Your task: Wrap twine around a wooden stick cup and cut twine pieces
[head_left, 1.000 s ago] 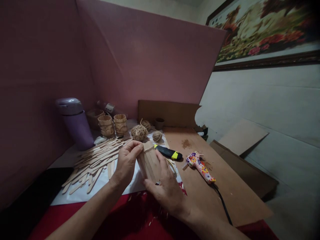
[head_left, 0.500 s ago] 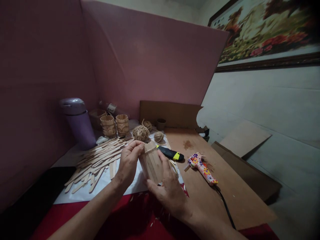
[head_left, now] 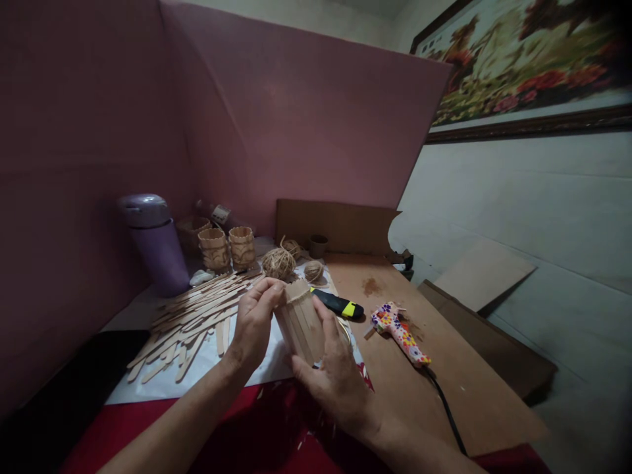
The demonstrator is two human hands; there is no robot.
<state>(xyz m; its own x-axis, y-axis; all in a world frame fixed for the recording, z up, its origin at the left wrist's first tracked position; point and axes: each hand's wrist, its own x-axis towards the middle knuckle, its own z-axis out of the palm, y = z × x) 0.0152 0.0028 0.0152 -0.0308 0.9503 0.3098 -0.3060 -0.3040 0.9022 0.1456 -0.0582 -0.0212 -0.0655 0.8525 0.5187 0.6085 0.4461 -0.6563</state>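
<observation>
A cup of pale wooden craft sticks (head_left: 301,326) is held tilted above the front of the table, with a thin band like twine just below its rim. My right hand (head_left: 333,368) is wrapped round its right side, fingers along the sticks and thumb low at the front. At the upper left edge of the cup, by the band, the thumb and forefinger of my left hand (head_left: 259,316) are pinched together. Whether a strand of twine is between them is too small to see. Just behind the cup lies a black and yellow utility knife (head_left: 338,304).
Loose craft sticks (head_left: 192,322) are spread on white paper at left, near a purple flask (head_left: 160,247). Two finished-looking stick cups (head_left: 228,250) and twine balls (head_left: 279,263) stand behind. A flowered glue gun (head_left: 402,334) with a black cord lies on cardboard (head_left: 474,401) at right.
The cup has turned slightly in my right hand, and its rim shows a little more to the right. My left hand keeps its pinch in nearly the same place.
</observation>
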